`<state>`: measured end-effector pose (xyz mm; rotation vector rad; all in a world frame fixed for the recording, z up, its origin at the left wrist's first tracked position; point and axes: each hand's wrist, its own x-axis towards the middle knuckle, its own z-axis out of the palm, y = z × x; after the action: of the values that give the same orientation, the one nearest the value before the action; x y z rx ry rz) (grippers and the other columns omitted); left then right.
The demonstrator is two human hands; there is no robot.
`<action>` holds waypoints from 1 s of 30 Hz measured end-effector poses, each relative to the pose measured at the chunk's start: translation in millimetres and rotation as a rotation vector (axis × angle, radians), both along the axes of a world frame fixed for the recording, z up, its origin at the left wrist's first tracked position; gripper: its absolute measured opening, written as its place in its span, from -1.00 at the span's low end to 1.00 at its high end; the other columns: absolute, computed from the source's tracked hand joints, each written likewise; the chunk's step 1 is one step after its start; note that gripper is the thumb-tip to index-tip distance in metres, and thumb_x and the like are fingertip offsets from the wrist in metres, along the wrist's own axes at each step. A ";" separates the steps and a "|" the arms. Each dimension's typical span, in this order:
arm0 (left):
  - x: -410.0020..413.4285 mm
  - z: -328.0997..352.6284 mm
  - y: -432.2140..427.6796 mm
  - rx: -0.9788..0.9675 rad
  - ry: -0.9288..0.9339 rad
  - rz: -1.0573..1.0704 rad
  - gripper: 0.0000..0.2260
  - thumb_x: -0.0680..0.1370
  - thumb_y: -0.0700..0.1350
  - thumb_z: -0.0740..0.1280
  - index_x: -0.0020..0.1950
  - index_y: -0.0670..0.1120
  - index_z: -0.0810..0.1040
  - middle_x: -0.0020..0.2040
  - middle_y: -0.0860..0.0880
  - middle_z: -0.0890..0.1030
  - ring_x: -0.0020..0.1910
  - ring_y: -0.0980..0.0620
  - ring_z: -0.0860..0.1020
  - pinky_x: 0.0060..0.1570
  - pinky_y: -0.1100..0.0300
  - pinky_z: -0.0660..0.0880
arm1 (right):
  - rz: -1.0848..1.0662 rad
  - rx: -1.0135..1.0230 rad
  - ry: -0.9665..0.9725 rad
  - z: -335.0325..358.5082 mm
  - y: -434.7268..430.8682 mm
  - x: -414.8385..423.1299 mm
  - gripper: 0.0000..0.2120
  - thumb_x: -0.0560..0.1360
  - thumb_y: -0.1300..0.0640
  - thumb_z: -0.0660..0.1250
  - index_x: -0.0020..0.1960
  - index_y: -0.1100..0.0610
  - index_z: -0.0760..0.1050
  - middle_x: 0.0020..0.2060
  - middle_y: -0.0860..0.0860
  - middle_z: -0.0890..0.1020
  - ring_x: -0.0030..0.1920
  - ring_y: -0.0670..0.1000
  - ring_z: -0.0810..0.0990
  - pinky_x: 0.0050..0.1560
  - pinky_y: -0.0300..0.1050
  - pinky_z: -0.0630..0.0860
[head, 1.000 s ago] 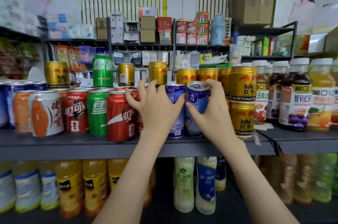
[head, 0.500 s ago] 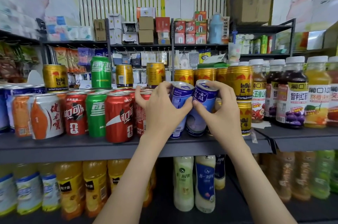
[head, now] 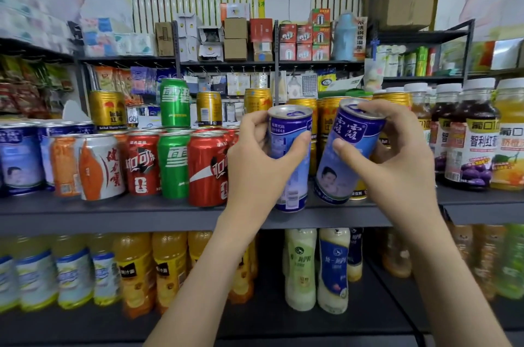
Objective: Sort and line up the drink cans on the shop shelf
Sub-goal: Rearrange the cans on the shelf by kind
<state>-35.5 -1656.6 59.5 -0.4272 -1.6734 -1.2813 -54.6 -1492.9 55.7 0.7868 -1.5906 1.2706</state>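
Note:
My left hand grips a blue and white drink can, held upright just in front of the grey shelf. My right hand grips a second blue and white can, tilted with its top leaning right. Both cans are lifted off the shelf board. Behind them stand gold cans. To the left stand red cans, green cans, an orange and white can and more blue cans.
Juice bottles with white caps fill the shelf on the right. Gold cans and a green can are stacked on the back row. The lower shelf holds yellow bottles and milky bottles.
Both hands have lifted the two blue cans off the shelf and drawn them toward me. The right can now tilts more.

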 end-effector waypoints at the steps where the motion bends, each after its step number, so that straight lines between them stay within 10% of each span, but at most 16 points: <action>1: 6.3 -0.6 -8.4 0.013 -0.014 -0.020 -0.63 0.40 -0.12 0.50 0.11 -0.04 0.43 -0.02 0.18 0.61 -0.04 0.29 0.61 -0.08 0.40 0.50 | 0.020 0.006 -0.013 0.9 -2.8 6.4 -0.57 0.40 0.20 0.48 0.21 0.09 0.42 0.17 0.04 0.49 0.21 -0.07 0.49 0.10 -0.25 0.51; 8: 60.4 -15.4 -96.3 0.054 -0.071 -0.031 -0.53 0.33 0.08 0.53 0.14 -0.01 0.47 0.06 0.06 0.64 0.03 0.18 0.61 0.03 0.26 0.54 | 0.264 0.049 -0.065 -9.8 -73.9 53.4 -0.58 0.38 0.16 0.48 0.18 0.07 0.43 0.14 0.01 0.52 0.17 -0.08 0.54 0.04 -0.27 0.53; 14: 110.1 -23.0 -203.3 0.080 -0.064 0.076 -0.68 0.36 -0.01 0.45 0.00 0.17 0.38 -0.03 0.27 0.55 -0.07 0.46 0.53 -0.09 0.52 0.44 | 0.481 0.062 -0.147 -15.7 -193.5 84.4 -0.62 0.35 0.17 0.48 0.11 0.00 0.45 0.09 -0.04 0.55 0.11 -0.09 0.57 -0.03 -0.32 0.52; 19: 140.5 -29.5 -319.5 0.135 -0.098 0.167 -0.60 0.28 0.09 0.45 0.07 0.11 0.45 0.05 0.12 0.63 0.03 0.24 0.59 0.05 0.24 0.55 | 0.618 -0.019 -0.196 -24.2 -309.0 104.2 -0.62 0.35 0.24 0.45 0.12 0.06 0.44 0.06 -0.09 0.57 0.06 -0.16 0.59 -0.05 -0.37 0.51; 30: 165.2 -19.8 -472.9 0.252 -0.071 0.245 -0.72 0.38 -0.16 0.49 0.01 0.00 0.48 -0.04 0.06 0.66 -0.07 0.19 0.63 -0.11 0.28 0.52 | 0.467 0.083 -0.328 -5.3 -482.1 81.1 -0.56 0.35 0.21 0.51 0.10 0.05 0.36 0.03 -0.11 0.53 0.00 -0.11 0.56 -0.06 -0.27 0.51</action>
<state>129.7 -2129.5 39.7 -0.0251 -1.5428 -1.3126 26.6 -1975.0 50.4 1.0895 -1.7893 1.7456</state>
